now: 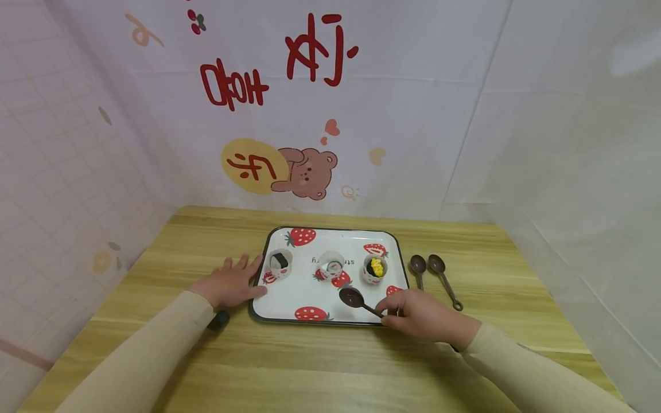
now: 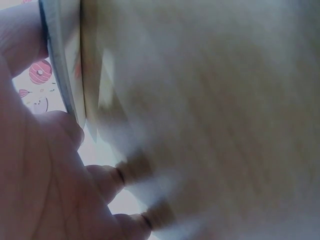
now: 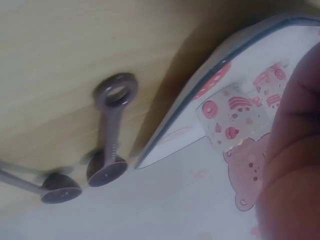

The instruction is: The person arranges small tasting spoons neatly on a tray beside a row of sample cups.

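Observation:
A brown spoon is pinched by its handle in my right hand (image 1: 427, 316), its bowl (image 1: 352, 297) over the front right part of the white strawberry tray (image 1: 281, 307). My left hand (image 1: 230, 283) rests with spread fingers at the tray's left edge, thumb over the rim. Three paper cups stand in a row on the tray: the left cup (image 1: 282, 271) holds a black-and-white piece, the middle cup (image 1: 332, 274) a pale piece with a coloured centre, the right cup (image 1: 373, 279) a yellow-topped black piece. In the right wrist view, my right hand (image 3: 292, 160) hides the held spoon.
Two more brown spoons, an inner one (image 1: 418, 264) and an outer one (image 1: 437, 264), lie on the wooden table (image 1: 310, 367) right of the tray. A printed cloth (image 1: 413, 115) hangs behind the table and along both sides. A dark object (image 1: 219, 321) shows beside my left wrist.

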Motion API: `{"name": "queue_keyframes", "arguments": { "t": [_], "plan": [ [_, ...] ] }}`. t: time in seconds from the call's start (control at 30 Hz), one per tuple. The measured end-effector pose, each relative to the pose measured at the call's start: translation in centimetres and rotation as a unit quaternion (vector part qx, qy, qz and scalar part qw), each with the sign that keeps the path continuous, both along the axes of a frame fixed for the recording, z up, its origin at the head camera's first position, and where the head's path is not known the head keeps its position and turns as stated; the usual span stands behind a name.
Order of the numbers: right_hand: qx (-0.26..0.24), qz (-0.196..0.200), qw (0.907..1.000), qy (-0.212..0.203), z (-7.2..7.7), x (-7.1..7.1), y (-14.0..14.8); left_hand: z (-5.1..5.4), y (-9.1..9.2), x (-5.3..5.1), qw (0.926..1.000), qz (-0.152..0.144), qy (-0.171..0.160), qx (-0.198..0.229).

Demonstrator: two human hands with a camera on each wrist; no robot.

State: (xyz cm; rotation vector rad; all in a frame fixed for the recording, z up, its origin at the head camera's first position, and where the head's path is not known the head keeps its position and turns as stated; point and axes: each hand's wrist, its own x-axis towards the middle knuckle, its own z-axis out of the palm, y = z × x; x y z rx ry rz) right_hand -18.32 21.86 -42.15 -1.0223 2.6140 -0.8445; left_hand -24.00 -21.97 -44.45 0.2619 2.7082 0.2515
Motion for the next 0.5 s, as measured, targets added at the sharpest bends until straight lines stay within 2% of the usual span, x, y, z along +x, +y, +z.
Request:
{"name": "queue_keyframes", "arguments": {
  "t": [0.13, 0.5],
  "plan": [
    [-0.005, -0.023, 0.9996, -0.013, 0.3, -0.2, -0.8, -0.1, 0.0, -0.1, 1.0, 0.002, -0.001, 0.001],
    [-0.007, -0.053, 0.9985, 0.007, 0.4, -0.7, -2.6, -0.2, 0.1, 0.0, 1.0, 0.001, 0.004, -0.003]
  ]
}}
